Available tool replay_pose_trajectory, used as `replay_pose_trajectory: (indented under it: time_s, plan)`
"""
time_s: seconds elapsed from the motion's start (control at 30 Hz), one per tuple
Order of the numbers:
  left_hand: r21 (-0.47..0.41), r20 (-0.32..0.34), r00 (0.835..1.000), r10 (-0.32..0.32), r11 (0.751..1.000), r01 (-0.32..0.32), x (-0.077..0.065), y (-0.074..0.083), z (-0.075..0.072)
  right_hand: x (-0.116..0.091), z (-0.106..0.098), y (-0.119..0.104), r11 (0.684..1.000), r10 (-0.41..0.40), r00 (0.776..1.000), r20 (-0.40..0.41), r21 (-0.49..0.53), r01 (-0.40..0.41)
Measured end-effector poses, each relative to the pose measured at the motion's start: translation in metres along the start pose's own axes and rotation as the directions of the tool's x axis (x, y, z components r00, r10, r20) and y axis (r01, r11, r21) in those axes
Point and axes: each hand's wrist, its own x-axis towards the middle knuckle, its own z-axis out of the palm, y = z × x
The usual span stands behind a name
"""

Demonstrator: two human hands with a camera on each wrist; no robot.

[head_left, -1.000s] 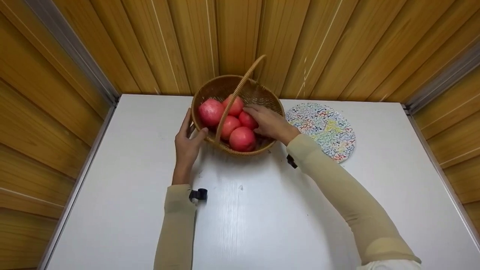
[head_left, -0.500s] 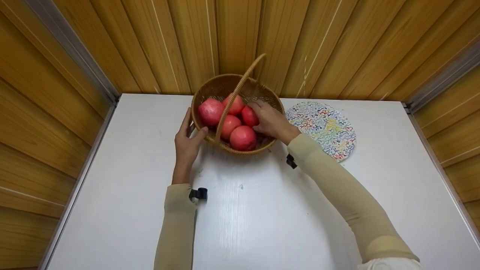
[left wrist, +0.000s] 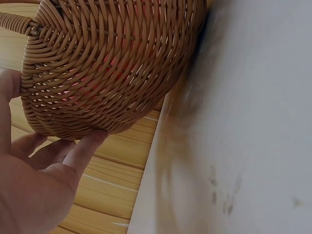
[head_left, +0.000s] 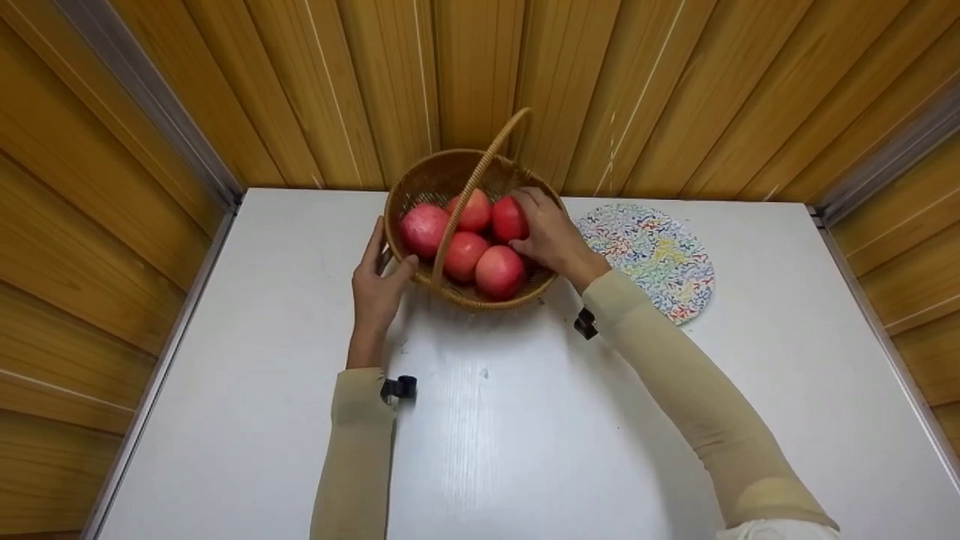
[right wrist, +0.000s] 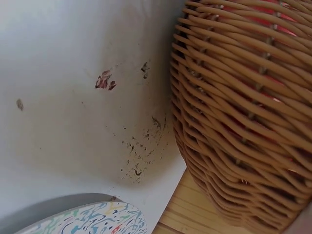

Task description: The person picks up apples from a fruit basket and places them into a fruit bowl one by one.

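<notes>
The fruit [head_left: 507, 219] is inside the basket [head_left: 480, 306], upper middle of the head view, with the right hand [head_left: 553, 236] grasping it from the right — thumb low, fingers over the top, probably because that side has the most room. The left hand [head_left: 377, 292] grips the basket's left edge, thumb at the rim and fingers against the outside, I'd guess to steady it. The other four fruits [head_left: 500, 272] sit bunched nearby, all round and reddish. Basket's a woven bowl — red peeks through the gaps — with a wrapped handle [head_left: 487, 161] arching over. Just right of it, a flat round mat [head_left: 652, 262] with colourful squiggles lies on the white table [head_left: 480, 435].
</notes>
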Motion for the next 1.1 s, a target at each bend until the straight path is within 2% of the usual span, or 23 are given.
replay_pose_trajectory:
  time_s: [0.23,0.43,0.73,0.9,1.1]
  plan:
    - [0.014,-0.004,1.0,0.025,1.0,-0.024,0.0,0.001,0.0,-0.007,-0.008,0.0,0.993,0.077,0.995,-0.056,0.088,-0.072]
    - [0.008,-0.008,1.0,0.027,1.0,-0.027,-0.001,0.001,0.001,-0.016,-0.012,-0.002,0.987,0.098,0.982,-0.161,0.144,-0.075]
    - [0.019,-0.001,1.0,0.026,0.999,-0.026,0.0,0.001,0.001,-0.029,-0.015,0.0,0.975,0.092,0.941,-0.327,0.22,-0.018]
    - [0.03,0.005,1.0,0.016,0.999,-0.016,-0.001,0.0,0.001,-0.037,-0.019,0.002,0.958,0.152,0.917,-0.369,0.285,-0.044]
    - [0.013,0.003,1.0,0.003,1.0,-0.003,-0.001,0.001,0.002,-0.045,-0.024,0.005,0.957,0.175,0.879,-0.443,0.288,-0.046]
